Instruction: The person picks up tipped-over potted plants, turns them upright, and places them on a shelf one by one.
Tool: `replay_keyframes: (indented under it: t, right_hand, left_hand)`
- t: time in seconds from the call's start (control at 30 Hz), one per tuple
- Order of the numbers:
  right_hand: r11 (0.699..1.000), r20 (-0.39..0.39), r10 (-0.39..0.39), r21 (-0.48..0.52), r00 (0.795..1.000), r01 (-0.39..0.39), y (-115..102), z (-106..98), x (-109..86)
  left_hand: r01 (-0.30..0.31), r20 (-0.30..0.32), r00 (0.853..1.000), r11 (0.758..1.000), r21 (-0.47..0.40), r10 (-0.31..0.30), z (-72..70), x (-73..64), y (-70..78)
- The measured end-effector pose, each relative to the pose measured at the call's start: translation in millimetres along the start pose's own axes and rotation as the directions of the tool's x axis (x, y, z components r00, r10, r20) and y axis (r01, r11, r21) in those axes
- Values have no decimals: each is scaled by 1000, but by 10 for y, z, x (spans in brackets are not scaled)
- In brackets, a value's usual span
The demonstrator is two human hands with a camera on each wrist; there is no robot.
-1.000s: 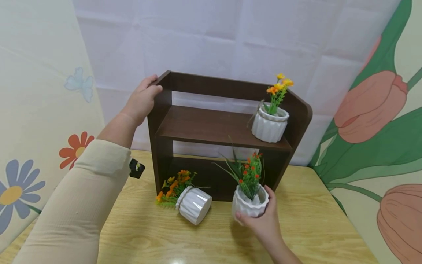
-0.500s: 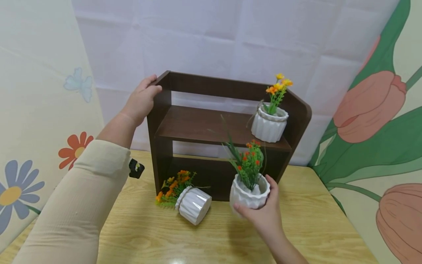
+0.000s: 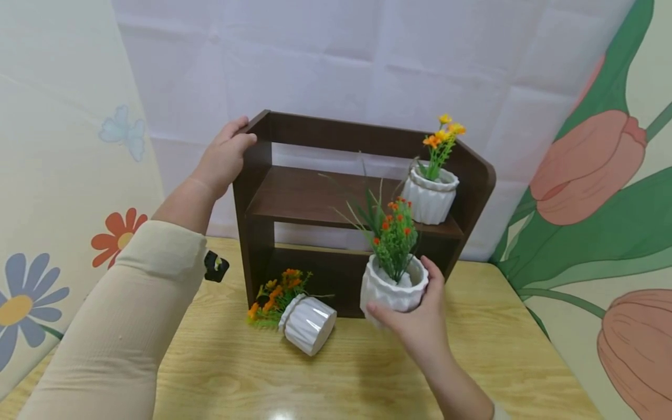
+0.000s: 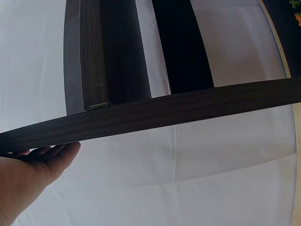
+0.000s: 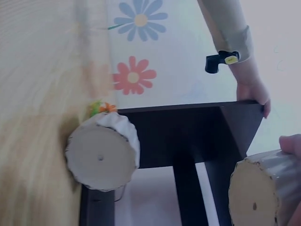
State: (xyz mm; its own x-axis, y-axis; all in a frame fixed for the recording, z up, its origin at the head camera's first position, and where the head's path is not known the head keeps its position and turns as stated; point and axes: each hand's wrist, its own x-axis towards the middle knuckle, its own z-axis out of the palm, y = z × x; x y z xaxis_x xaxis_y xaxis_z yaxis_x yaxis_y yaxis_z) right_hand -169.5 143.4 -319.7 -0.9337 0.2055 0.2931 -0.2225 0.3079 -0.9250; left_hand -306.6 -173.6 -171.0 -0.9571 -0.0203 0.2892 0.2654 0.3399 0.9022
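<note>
My right hand grips a white fluted flowerpot with red flowers and long green blades, held in the air before the dark brown shelf. Its pale underside shows in the right wrist view. At the shelf's upper left corner, my left hand holds the side panel; in the left wrist view its fingers lie against that panel. Another white pot, with orange flowers, lies on its side on the table. A third, yellow-flowered pot stands upright on the middle board's right end.
The shelf stands on a light wood table against a white cloth. Panels painted with flowers flank it, with large tulips on the right. A small black device sits at the left wrist.
My right hand has lifted the pot with red flowers higher, slightly leftward, and closer to the middle board's level. The left hand, the shelf and the other pots stay in place.
</note>
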Motion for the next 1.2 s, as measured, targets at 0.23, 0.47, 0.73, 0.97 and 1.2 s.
replay_keyframes:
  t: [0.23,0.47,0.73,0.97,1.2]
  right_hand:
    - [999,-14,-23,33,1000,24,-162,23,69]
    - [1000,-29,-16,-15,999,15,-291,44,168]
    - [998,-43,-58,-20,997,57,-415,93,275]
    - [996,-41,-77,-38,996,75,-489,124,386]
    - [995,-42,-91,-39,995,89,-548,176,504]
  left_hand:
    - [-2,2,1000,1000,2,2,2,-4,14]
    - [0,-4,1000,1000,3,0,1,-4,20]
    - [-7,4,1000,1000,-7,7,2,-3,8]
    - [-11,1,1000,1000,-4,11,4,-14,9]
    - [-10,9,1000,1000,-6,10,6,-11,11]
